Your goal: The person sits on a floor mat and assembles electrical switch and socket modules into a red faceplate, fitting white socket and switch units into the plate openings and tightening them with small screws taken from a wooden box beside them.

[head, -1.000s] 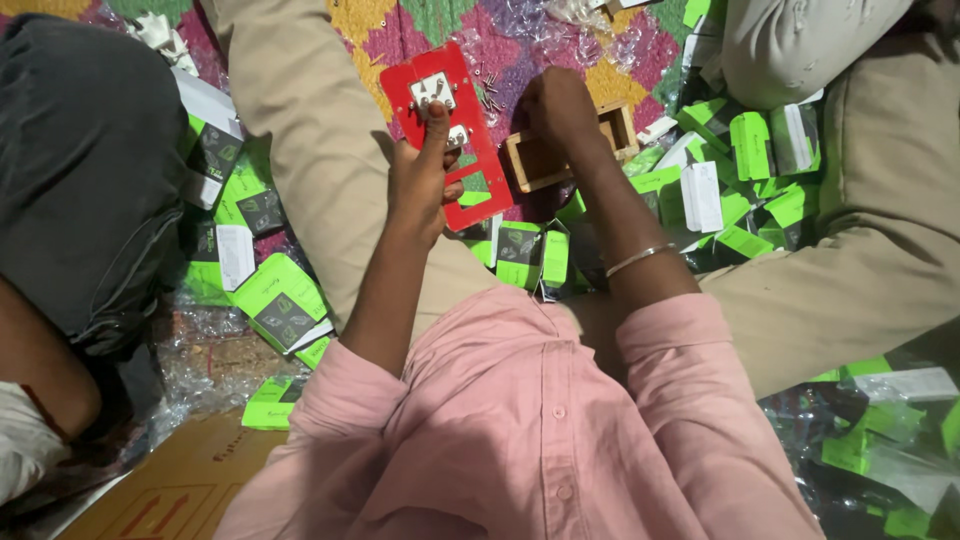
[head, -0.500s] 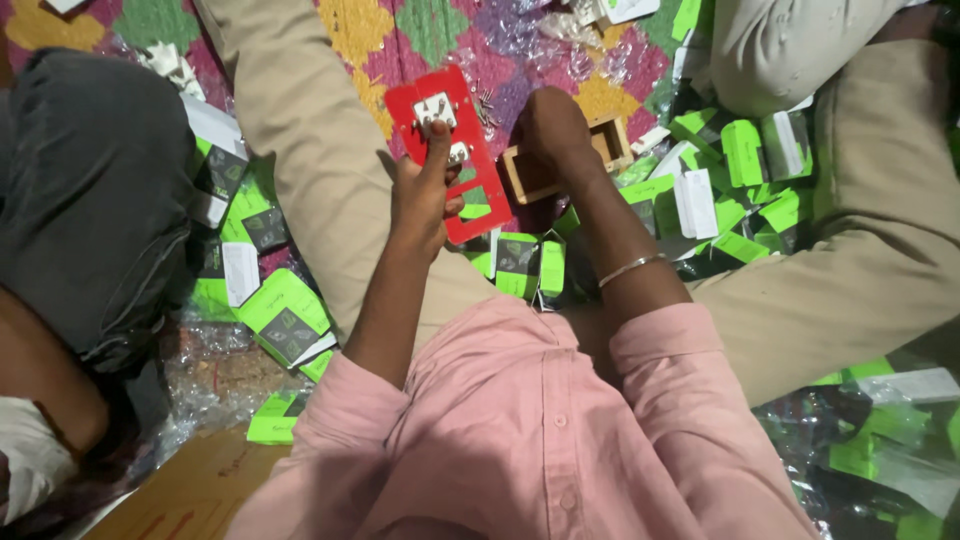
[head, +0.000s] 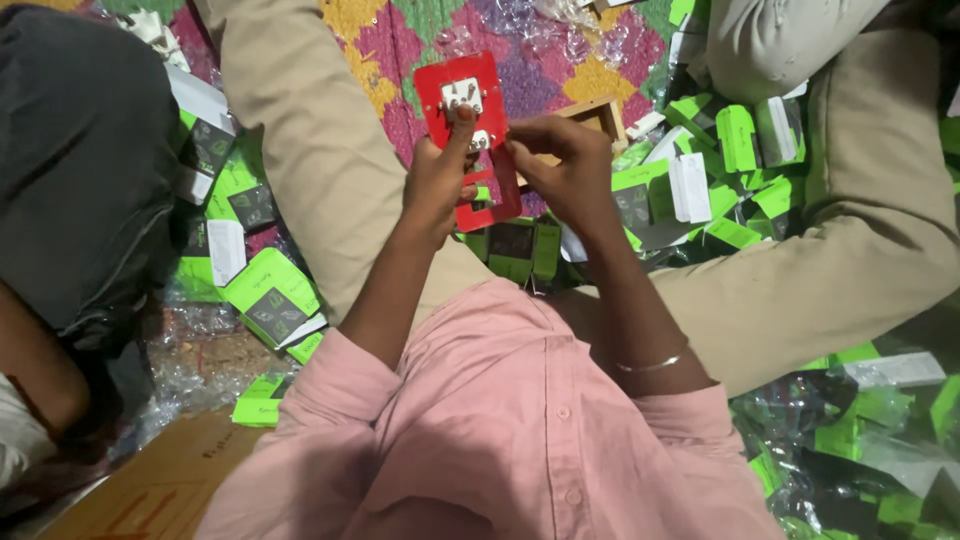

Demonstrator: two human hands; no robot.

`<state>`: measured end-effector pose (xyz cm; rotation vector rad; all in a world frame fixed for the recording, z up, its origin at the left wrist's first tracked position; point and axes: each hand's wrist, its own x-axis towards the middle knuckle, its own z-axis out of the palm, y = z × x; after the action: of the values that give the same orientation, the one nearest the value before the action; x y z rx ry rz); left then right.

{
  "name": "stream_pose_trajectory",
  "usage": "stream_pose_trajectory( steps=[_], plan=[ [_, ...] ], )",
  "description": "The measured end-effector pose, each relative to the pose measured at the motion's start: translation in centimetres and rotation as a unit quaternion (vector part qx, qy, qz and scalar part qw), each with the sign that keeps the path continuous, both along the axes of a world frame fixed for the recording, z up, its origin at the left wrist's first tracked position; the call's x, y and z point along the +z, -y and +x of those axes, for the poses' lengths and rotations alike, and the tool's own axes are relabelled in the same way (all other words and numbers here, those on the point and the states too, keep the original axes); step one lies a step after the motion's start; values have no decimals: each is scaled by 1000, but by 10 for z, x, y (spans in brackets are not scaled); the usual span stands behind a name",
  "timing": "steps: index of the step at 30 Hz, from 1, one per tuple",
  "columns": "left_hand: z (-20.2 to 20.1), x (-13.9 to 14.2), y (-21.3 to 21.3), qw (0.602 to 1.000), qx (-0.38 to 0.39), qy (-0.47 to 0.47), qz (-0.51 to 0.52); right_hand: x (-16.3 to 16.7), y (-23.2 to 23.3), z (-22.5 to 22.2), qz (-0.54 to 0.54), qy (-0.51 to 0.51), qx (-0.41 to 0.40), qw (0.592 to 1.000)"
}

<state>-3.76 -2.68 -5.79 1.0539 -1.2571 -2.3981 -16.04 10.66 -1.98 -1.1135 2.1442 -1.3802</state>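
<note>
Leftmost, green-and-grey small cardboard boxes [head: 272, 290] lie scattered on the floor beside a tan trouser leg [head: 300, 150]. Next, the left hand [head: 438, 180] has its grip closed round the lower edge of a flat red plastic plate [head: 470, 120], thumb pressed up its face near a white plug-like fitting [head: 461, 95] with metal pins. The plate is held up above the patterned mat [head: 390, 50]. It looks light and stiff, probably best held by its edges, away from the pins. To its right, the right hand [head: 565, 170] pinches the plate's side; whether anything small sits between those fingers I cannot tell. Behind it stands a small wooden frame [head: 600, 115].
</note>
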Motion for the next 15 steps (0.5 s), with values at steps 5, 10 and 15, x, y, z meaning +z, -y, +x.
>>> stream_pose_trajectory(
  steps=[5, 10, 15],
  plan=[
    [-5, -1, -4, 997, -22, 57, -44, 13, 1, 9, -24, -84, 39, 995],
    [-7, -4, -5, 997, -26, 52, -40, 12, 2, 8, -20, -127, 53, 990],
    [-6, -8, -4, 998, -22, 57, -34, 7, 1, 6, -30, -127, 61, 990]
  ],
)
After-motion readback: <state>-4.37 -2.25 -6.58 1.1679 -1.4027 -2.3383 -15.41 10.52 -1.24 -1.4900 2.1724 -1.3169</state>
